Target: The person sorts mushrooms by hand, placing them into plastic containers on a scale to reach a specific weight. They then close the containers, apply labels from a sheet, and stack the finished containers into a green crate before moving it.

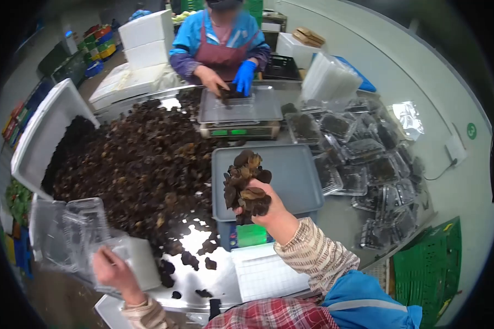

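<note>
Bright overhead light, glare on wet table [195,241], fisheye-warped dark corners

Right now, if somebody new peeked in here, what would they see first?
The huge heap of dark mushrooms spread across the left and middle grabs the eye first. Just in front of it, the right hand holds a clump of mushrooms in its grip above a grey tray, while the left hand holds a clear plastic box at the lower left. On the right lie many filled clear boxes.

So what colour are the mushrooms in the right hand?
The mushrooms are dark brown, almost black; head view shows them.
</note>
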{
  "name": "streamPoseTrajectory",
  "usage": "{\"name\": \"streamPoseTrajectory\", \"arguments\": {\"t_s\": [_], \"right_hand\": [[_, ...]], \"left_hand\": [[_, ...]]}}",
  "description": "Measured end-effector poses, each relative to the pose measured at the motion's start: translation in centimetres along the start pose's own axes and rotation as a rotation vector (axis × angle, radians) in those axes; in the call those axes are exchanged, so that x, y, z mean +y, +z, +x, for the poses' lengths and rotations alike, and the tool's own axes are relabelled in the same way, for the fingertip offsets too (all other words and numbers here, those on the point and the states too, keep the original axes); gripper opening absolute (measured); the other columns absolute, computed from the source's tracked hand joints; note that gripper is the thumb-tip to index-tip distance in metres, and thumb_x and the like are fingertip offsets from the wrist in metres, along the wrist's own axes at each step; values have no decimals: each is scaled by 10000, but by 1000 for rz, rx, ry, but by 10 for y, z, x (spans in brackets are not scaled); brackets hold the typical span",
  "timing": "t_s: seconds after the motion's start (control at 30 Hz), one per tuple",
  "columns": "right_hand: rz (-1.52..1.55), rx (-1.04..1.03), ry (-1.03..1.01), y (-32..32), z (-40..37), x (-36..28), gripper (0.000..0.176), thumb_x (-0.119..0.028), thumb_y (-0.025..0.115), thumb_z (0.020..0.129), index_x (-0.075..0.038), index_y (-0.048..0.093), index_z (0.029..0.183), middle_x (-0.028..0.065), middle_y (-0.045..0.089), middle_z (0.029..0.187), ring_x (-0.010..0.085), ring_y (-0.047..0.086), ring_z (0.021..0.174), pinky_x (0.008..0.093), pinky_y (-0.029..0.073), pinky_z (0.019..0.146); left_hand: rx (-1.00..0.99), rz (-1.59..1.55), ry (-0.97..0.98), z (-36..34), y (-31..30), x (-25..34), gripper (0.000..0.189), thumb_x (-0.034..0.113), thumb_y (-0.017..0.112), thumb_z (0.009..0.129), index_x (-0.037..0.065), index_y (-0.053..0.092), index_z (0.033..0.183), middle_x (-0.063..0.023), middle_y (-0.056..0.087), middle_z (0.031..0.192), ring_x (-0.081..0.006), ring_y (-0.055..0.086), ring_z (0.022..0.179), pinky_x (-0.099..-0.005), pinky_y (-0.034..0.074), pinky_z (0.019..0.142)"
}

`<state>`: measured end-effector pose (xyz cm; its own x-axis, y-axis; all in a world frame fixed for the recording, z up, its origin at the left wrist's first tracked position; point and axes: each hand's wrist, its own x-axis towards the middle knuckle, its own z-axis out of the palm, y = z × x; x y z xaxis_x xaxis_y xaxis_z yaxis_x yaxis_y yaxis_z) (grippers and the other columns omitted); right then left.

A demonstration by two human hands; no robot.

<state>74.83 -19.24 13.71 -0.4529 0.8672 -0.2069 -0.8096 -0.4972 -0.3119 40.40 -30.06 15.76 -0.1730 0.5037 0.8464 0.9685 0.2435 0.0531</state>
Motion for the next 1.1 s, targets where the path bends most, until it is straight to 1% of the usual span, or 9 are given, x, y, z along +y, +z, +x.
{"name": "streamPoseTrajectory", "arguments": {"t_s": [0.17,0.23,0.33,0.43,0.57,0.73,0.9,1.0,1.1], "right_hand": [[-229,129,-223,-39,-68,-25,365,-193,510,864,-43,473,1196,126,556,1075,254,597,835,292,451,527],[-36,107,-210,-43,-94,-35,408,-180,507,866,-42,435,1243,146,546,1100,289,606,836,294,468,481],[-15,154,-244,-56,-117,-45,387,-167,516,861,-28,446,1215,140,547,1091,293,609,842,292,477,461],[-151,113,-283,-60,-122,-57,374,-157,516,861,-12,452,1200,138,549,1075,282,607,827,286,470,453],[-235,135,-271,-40,-106,-72,352,-125,495,861,-1,461,1188,135,551,1065,241,603,812,272,458,463],[-452,191,-207,-12,-60,-92,332,-53,568,783,-13,521,1109,125,615,938,229,634,756,318,533,544],[-1659,-30,-708,-46,-4,-84,303,-66,704,618,-67,600,903,123,593,1050,285,609,920,375,494,797],[-2317,-159,-551,-63,-2,-66,301,-130,708,616,-127,641,909,88,548,1154,311,553,944,415,460,815],[-2419,-185,-472,-51,-8,-64,538,-195,726,641,-226,572,1156,80,506,1217,292,539,977,402,431,839]], "left_hand": [[134,-63,-125,18,-7,-16,60,26,572,865,-17,604,891,-123,594,745,-243,562,644,-326,455,587],[150,-178,40,19,-11,5,64,-25,576,841,-37,596,901,-124,595,756,-233,564,658,-316,463,601],[-252,-353,352,-5,13,55,81,-64,570,800,-17,574,866,-131,562,746,-278,539,641,-357,430,559],[-153,-494,497,-14,41,114,28,-34,578,805,-17,562,820,-118,521,683,-266,490,580,-369,384,503],[-361,-791,767,-38,62,169,145,-49,566,634,16,569,764,-71,493,644,-212,469,535,-325,362,482],[-411,-930,1073,-53,78,220,202,104,622,713,-2,584,879,-66,539,768,-194,522,668,-311,409,600],[-474,-953,1025,-63,84,230,251,113,620,709,2,578,931,-79,549,841,-205,537,736,-318,425,653],[-453,-947,927,-66,83,227,260,97,630,701,17,585,944,-89,558,874,-214,554,780,-327,438,694],[-382,-963,770,-65,79,216,276,65,653,666,39,599,935,-94,567,904,-232,567,822,-348,447,732]]}}
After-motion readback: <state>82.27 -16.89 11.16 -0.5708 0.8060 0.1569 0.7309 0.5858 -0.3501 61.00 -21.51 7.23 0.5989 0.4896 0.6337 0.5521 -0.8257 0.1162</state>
